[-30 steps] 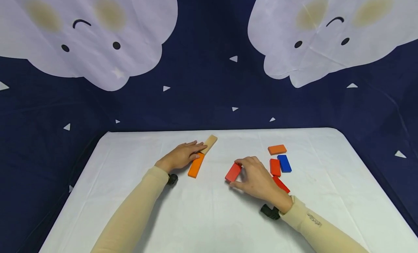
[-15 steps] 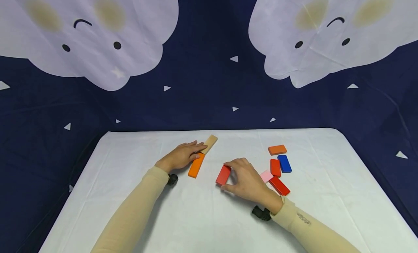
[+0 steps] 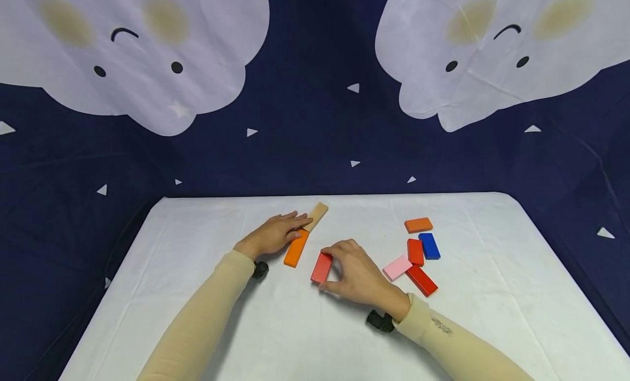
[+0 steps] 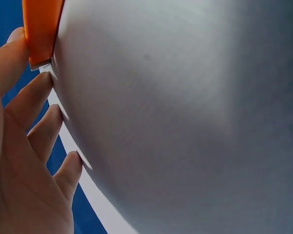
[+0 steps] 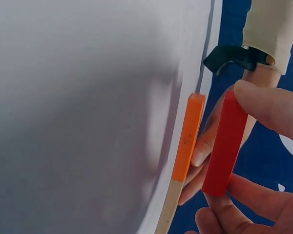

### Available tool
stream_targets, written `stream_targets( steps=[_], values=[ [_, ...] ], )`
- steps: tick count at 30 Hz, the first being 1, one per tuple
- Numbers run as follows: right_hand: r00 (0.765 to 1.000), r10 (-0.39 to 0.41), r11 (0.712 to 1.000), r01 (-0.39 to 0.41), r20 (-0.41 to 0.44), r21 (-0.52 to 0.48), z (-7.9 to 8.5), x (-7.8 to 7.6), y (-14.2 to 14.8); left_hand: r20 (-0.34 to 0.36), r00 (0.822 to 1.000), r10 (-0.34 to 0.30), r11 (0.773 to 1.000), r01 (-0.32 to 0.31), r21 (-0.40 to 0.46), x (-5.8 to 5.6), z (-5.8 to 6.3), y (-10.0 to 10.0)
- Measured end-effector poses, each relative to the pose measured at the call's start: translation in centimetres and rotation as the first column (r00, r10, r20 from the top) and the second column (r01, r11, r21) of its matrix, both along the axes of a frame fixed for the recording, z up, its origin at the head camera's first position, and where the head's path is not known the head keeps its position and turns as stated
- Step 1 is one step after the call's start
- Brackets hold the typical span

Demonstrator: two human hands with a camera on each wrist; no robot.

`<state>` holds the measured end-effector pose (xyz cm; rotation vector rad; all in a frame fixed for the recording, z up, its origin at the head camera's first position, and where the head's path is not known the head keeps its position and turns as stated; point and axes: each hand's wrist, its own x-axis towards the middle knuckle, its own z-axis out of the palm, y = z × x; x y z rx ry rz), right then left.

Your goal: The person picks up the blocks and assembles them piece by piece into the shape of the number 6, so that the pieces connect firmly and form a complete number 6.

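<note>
An orange wooden block [image 3: 296, 250] and a plain wood block [image 3: 317, 214] lie end to end on the white table. My left hand [image 3: 273, 236] rests beside them with extended fingers, its fingertips at the plain block and its thumb at the orange one. In the left wrist view, the thumb touches the orange block [image 4: 41, 29]. To the right, my right hand [image 3: 356, 274] pinches a red block [image 3: 322, 268] by its two ends, thumb at the near end. The right wrist view shows this red block [image 5: 226, 146] between thumb and fingers, close to the joined pair.
On the right side of the table [image 3: 472, 326] lies a loose group: a pink block [image 3: 397, 268], a red block [image 3: 415, 252], another red block [image 3: 421, 280] and a blue block [image 3: 430, 246]. An orange block [image 3: 418, 225] sits just behind them. Dark printed cloth hangs beyond the table.
My right hand has carried the red block leftward, closer to the orange and plain blocks. The pink block, earlier hidden behind that hand, now shows. The left hand has stayed in place.
</note>
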<state>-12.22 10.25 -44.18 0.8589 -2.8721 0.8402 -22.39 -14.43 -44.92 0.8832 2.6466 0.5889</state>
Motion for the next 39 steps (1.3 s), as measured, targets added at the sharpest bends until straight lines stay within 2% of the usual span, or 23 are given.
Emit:
stream_targets(
  steps=[24, 39],
  values=[
    [0.990, 0.127, 0.991, -0.129, 0.055, 0.037, -0.3, -0.3, -3.8, -0.014, 1.000, -0.012, 1.000, 0.012, 0.001, -0.1, 0.0, 0.0],
    [0.981, 0.189, 0.977, -0.192, 0.035, 0.089, -0.6, -0.5, -5.5, -0.011, 1.000, -0.018, 1.000, 0.018, -0.003, 0.0, 0.1, 0.0]
  ],
)
